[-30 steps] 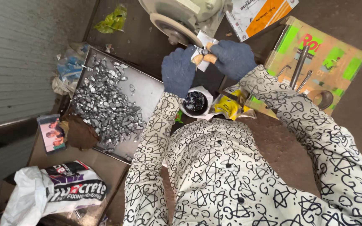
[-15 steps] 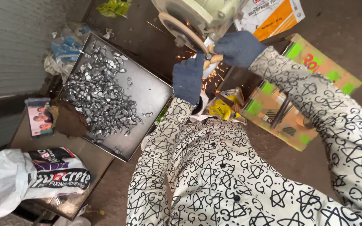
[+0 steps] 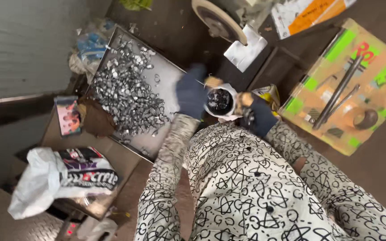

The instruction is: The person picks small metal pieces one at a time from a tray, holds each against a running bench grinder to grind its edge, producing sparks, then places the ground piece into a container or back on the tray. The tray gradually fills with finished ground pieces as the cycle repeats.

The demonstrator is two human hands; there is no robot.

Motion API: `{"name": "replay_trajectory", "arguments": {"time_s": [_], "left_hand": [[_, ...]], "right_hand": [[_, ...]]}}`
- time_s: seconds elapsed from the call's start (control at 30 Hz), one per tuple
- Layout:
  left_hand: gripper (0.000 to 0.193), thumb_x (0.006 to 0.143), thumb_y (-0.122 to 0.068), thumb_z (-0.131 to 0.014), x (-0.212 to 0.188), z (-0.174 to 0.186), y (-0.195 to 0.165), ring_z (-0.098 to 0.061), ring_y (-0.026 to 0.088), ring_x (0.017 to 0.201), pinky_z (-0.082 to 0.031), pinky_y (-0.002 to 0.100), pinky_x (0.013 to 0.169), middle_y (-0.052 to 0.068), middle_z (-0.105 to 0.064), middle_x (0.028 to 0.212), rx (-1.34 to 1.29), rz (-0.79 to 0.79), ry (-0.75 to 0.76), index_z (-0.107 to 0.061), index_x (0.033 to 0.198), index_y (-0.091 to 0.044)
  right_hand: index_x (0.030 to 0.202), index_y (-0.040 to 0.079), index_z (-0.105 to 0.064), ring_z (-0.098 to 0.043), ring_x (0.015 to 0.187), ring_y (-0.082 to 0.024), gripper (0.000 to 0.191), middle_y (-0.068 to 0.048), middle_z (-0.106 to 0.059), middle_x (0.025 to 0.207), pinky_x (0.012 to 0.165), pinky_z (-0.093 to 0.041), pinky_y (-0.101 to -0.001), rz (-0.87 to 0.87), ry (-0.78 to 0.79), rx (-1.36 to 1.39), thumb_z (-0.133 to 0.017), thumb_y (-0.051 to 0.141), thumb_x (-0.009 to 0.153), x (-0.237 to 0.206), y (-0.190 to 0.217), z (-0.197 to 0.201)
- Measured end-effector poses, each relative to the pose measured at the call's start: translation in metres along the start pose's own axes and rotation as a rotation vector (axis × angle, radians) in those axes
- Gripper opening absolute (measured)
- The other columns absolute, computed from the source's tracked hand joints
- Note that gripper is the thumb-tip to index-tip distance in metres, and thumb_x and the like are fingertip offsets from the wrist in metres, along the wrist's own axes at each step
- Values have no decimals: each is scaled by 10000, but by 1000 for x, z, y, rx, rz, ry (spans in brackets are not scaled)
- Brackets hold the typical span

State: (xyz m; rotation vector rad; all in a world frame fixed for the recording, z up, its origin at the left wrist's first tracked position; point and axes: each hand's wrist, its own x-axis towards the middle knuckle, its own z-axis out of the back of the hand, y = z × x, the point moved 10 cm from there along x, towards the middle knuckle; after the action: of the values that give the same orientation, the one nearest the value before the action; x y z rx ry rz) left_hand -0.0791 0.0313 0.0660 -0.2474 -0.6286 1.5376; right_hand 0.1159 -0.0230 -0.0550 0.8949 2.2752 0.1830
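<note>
Both my hands wear dark blue gloves with tan fingertips. My left hand (image 3: 192, 94) is at the left rim of a small white cup (image 3: 227, 112) that holds dark contents. My right hand (image 3: 258, 116) is curled at the cup's right side. Motion blur hides whether either hand pinches a small piece. The grinding wheel (image 3: 216, 21) stands farther away, above the hands, with nothing against it. A metal tray (image 3: 173, 78) heaped with several small shiny metal pieces (image 3: 123, 93) lies just left of my left hand.
A green and orange cardboard box (image 3: 358, 85) with metal rods and a roll of tape on it lies at the right. A white folded cloth (image 3: 245, 51) sits by the wheel. At the lower left are a white plastic bag (image 3: 41, 180) and a small picture card (image 3: 67, 115).
Both hands have drawn back from the grinding wheel, where sparks flew half a second ago, down to the small white cup. The view has shifted too.
</note>
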Motion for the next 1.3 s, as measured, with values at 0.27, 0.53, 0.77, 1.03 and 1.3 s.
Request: {"name": "replay_trajectory", "arguments": {"time_s": [0.27,0.53,0.77,1.03,1.3], "left_hand": [[409,910,-153,-663,-7,10,96,-642,360,990,-508,515,818,166,-680,1146,379,66,-65,-651,1305,-48],[458,922,-73,-700,22,-7,-91,-671,330,1061,-528,469,910,115,-705,1211,-82,-525,75,-628,1372,-115],[534,886,-281,-767,58,-10,-92,-653,349,948,-496,504,806,118,-693,1079,-44,-289,43,-584,1345,-79],[530,844,-220,-679,54,-25,-73,-614,302,832,-451,472,729,88,-613,906,190,-224,26,-597,1361,-139],[259,858,-230,-695,74,-46,-64,-634,270,839,-465,458,740,48,-631,889,271,-202,11,-646,1110,-190]], "right_hand": [[1173,-32,-728,-633,740,-114,331,-86,-714,912,657,-529,-275,49,-94,-816,-743,222,962,-2,-5,-30],[1273,111,-705,-665,750,-261,393,-109,-685,861,650,-524,-378,752,-19,-1696,-761,329,950,-41,142,-134],[1215,163,-725,-695,818,-318,298,-101,-687,921,665,-534,-426,1053,-35,-2027,-745,367,999,-22,178,-138],[1129,148,-744,-674,760,-298,327,-79,-645,824,574,-492,-443,1107,-4,-2126,-736,429,963,-13,179,-137],[1006,124,-698,-659,771,-295,328,-68,-630,808,613,-502,-438,1033,89,-2261,-733,449,975,12,188,-140]]}}
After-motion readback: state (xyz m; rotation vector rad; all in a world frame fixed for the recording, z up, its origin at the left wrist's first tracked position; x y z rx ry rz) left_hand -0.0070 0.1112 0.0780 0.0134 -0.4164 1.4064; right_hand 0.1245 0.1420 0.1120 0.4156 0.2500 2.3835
